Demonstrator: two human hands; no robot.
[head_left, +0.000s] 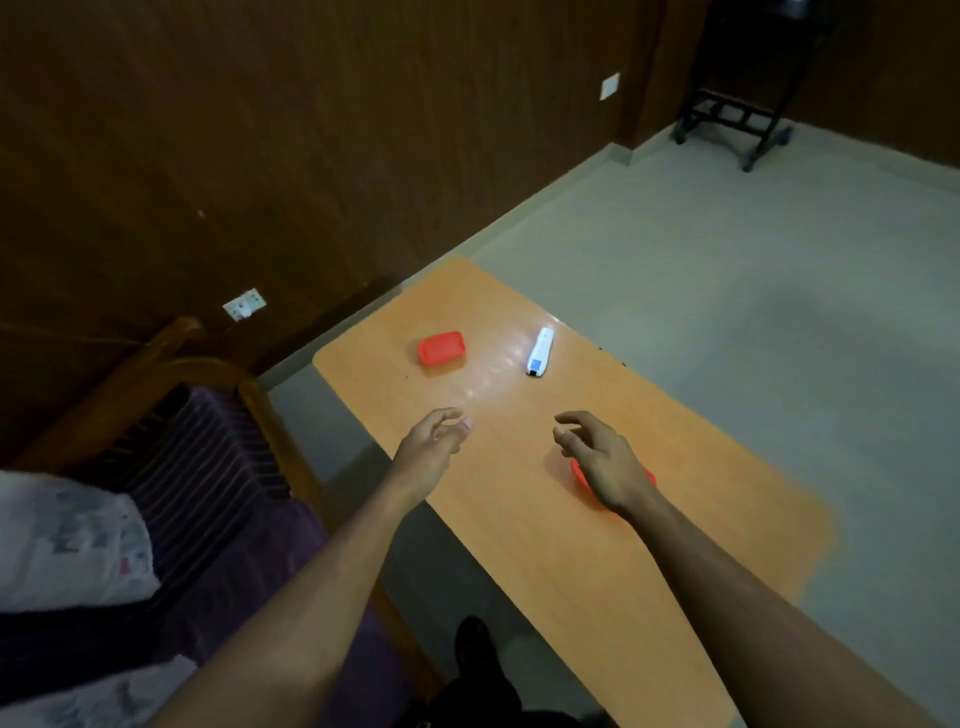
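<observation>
A red plastic lid or box (440, 348) lies on the far part of the orange wooden table (545, 519). To its right lies a white tube with a blue label (539, 352). My left hand (434, 441) hovers over the table's left side with loosely curled fingers, holding nothing. My right hand (597, 457) hovers with relaxed fingers above a second red plastic piece (582, 478), which it mostly hides; I cannot tell whether it touches it.
A wooden sofa with purple cushions (208, 467) and a pale patterned cloth (67, 545) stands left of the table. Dark wood panelling with a socket (244, 304) backs it. Grey floor (753, 312) spreads right; a black metal stand (737, 124) is far right.
</observation>
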